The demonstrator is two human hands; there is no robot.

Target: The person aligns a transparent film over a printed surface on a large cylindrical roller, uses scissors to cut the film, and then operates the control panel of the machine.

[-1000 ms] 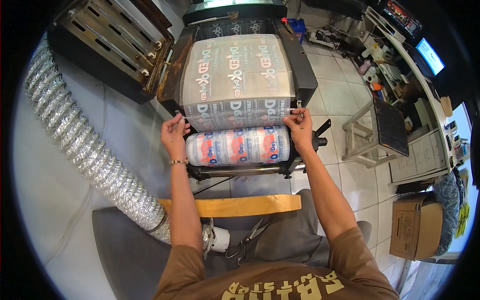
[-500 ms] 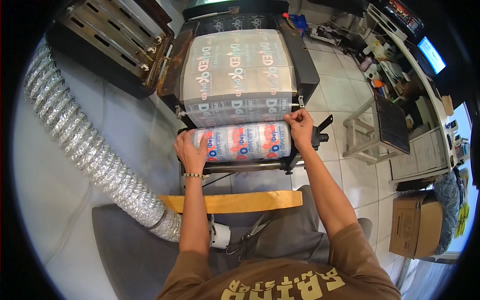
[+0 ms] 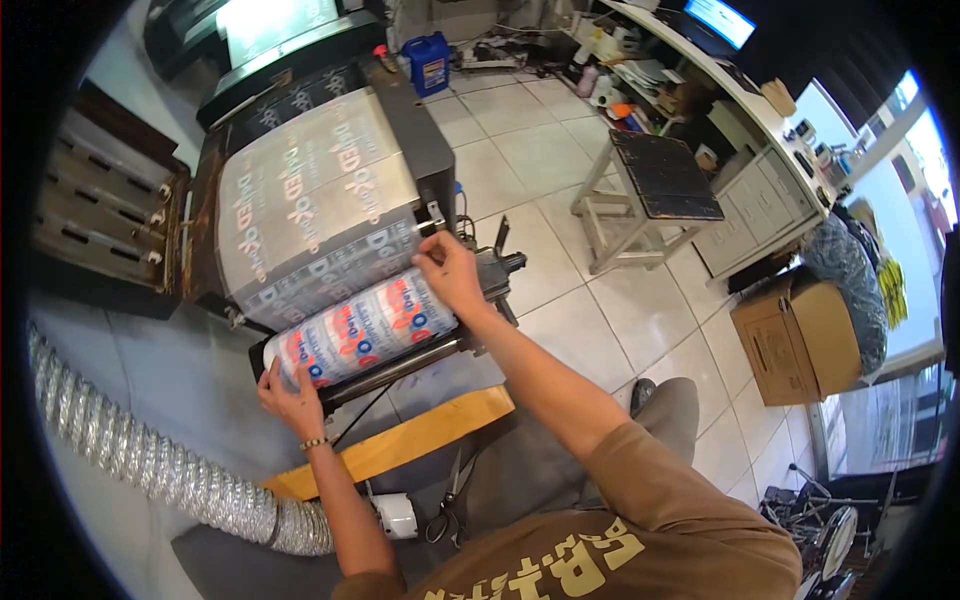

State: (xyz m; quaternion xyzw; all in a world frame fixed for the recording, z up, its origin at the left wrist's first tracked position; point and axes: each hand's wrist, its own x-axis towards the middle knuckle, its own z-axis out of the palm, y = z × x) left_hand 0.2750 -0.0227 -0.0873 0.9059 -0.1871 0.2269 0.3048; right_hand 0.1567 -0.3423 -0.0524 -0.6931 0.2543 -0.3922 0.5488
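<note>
A printed plastic film roll (image 3: 365, 325), white with red and blue, lies across the front of a dark machine (image 3: 425, 150). A translucent printed film (image 3: 300, 185) stretches over the machine above it. My left hand (image 3: 290, 400) grips the roll's left end, fingers round it. My right hand (image 3: 450, 270) is at the roll's right end, finger and thumb pinching the film's edge. A long yellow board (image 3: 420, 440) lies below the machine, with scissors (image 3: 450, 505) beside my leg.
A silver flexible duct (image 3: 150, 470) runs along the left past an open dark metal unit (image 3: 100, 200). Right: a stool (image 3: 665, 175), a cluttered desk (image 3: 760, 120) with a screen (image 3: 720, 20), and a cardboard box (image 3: 770, 350). A blue jug (image 3: 427, 65) stands behind the machine.
My left hand has moved down from the upper film's edge to the roll's left end. My right hand has come slightly lower, still pinching. The view has swung toward the right, shifting everything leftward.
</note>
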